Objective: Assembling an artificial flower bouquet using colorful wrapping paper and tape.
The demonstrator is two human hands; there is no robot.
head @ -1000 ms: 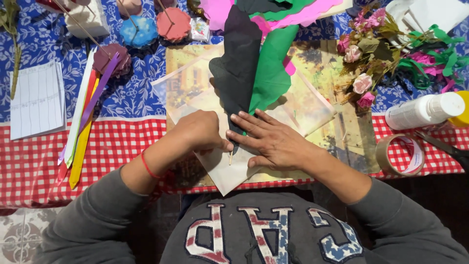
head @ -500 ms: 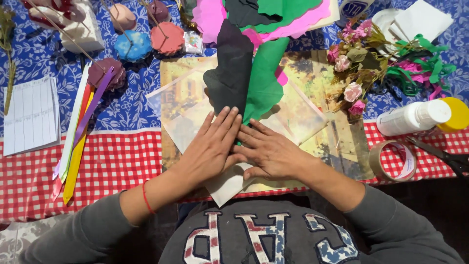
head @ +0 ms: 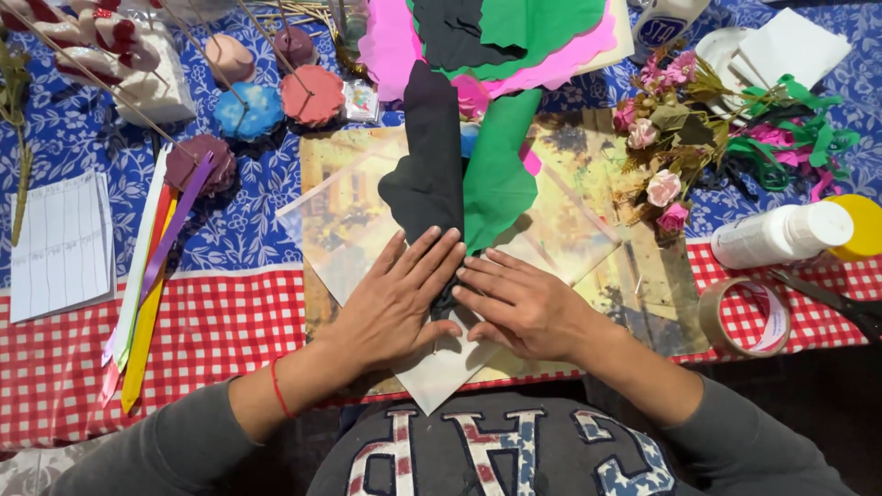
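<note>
Head view: left hand (head: 397, 298) and right hand (head: 522, 303), each grip released and flat, press black crepe paper (head: 429, 161) onto a pale wrapping sheet (head: 354, 234) near the surface's front edge; folding the sheet over seems next.

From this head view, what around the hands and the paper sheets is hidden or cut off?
- Lower end of the black paper: covered by the left hand and right hand.
- Near corner of the translucent sheet: partly under both palms.
- Scissors: cut off by the right edge.
- Pile of coloured paper: cut off by the top edge.
- Foot of the green paper: whether it reaches under the right hand is unclear.
</note>
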